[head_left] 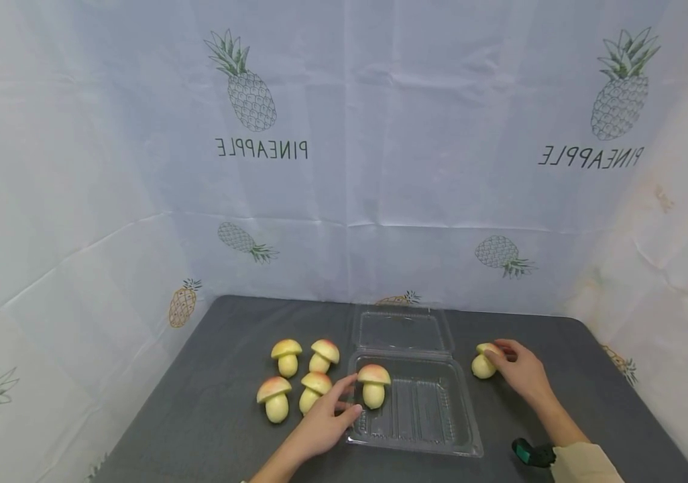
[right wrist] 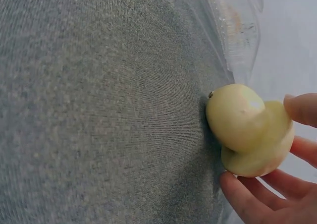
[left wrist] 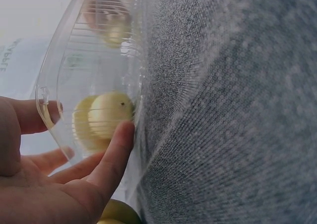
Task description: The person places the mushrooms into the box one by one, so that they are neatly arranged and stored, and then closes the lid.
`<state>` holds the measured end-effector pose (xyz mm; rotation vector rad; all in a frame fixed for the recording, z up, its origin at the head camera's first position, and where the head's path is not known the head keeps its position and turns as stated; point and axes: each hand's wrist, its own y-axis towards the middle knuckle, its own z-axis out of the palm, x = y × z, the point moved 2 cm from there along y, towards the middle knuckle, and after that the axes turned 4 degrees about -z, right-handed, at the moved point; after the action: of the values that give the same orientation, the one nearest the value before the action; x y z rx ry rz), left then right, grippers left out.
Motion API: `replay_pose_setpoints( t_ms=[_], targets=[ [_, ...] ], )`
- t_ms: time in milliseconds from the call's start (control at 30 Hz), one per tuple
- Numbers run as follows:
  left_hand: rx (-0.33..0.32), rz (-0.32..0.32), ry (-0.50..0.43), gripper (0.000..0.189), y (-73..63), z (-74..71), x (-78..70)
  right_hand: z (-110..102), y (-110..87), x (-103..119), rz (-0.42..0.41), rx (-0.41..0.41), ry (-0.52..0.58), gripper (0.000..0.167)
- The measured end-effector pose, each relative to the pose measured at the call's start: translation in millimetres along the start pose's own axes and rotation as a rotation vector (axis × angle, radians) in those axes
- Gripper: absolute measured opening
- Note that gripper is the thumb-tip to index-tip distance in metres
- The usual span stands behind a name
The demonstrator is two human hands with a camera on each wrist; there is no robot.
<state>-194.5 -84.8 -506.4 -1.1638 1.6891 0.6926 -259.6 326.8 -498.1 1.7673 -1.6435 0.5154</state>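
My left hand (head_left: 322, 422) holds the left rim of a clear plastic container (head_left: 413, 439), its fingers spread along the side wall. In the left wrist view one fingertip (left wrist: 128, 131) lies against the outside of the wall, low by the table. Inside the container, at its left, stands a toy mushroom (head_left: 373, 389) with a yellow stem and reddish cap. Right of the container, my right hand (head_left: 522, 372) grips another toy mushroom (right wrist: 237, 117) by its cap. That mushroom is tilted, its stem end close to the table cloth.
Several more toy mushrooms (head_left: 275, 402) stand left of the container on the dark grey table (head_left: 199, 429). The container's hinged lid (head_left: 403, 330) lies back, away from me. A dark strap with a green part (head_left: 531, 453) is by my right wrist. Pineapple-printed curtains (head_left: 380, 168) surround the table.
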Motion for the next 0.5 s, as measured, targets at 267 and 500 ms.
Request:
replay_pose_setpoints(
  t_ms=[267, 500],
  targets=[
    [0.005, 0.0, -0.009, 0.057, -0.2, 0.3, -0.2, 2, -1.6, 1, 0.01, -0.006, 0.017, 0.06],
    [0.003, 0.001, -0.013, 0.058, -0.2, 0.3, -1.1, -1, -3.8, 12, -0.028, -0.004, 0.032, 0.057]
  ],
)
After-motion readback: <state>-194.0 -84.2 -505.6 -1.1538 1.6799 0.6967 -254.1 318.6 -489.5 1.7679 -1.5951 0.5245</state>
